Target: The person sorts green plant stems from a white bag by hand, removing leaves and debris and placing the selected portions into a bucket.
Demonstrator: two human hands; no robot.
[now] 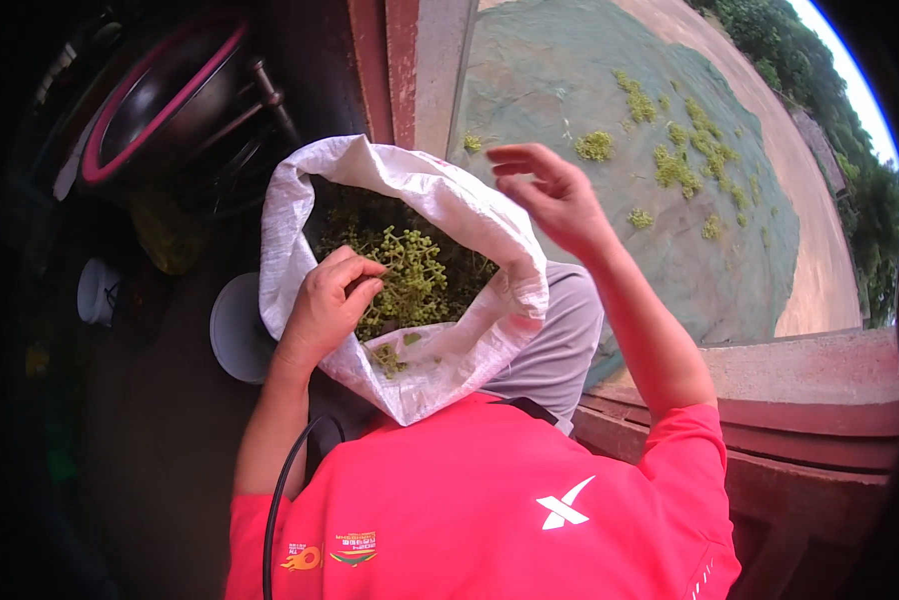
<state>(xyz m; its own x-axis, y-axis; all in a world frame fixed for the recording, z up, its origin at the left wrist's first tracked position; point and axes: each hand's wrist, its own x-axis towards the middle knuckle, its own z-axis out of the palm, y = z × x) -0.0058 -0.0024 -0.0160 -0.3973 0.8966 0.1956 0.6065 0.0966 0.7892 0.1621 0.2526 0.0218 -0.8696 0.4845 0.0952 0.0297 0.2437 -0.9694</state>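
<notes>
A white woven sack with its rim rolled outward stands open in front of me, against my legs. Inside lie clusters of small green berries on thin stems. My left hand reaches over the near left rim, thumb and fingertips pinched at the stem side of a cluster. Up and to the right, past the sack's rim, my right hand is raised in the air. Its fingers are bent but apart, and nothing shows between them. A few loose berries lie on the sack's inner near side.
Beyond a doorway post, a green tarp on the ground bears scattered berry clusters. A white bucket stands left of the sack. A dark drum-shaped thing with a pink rim is at the far left. A ledge runs along the right.
</notes>
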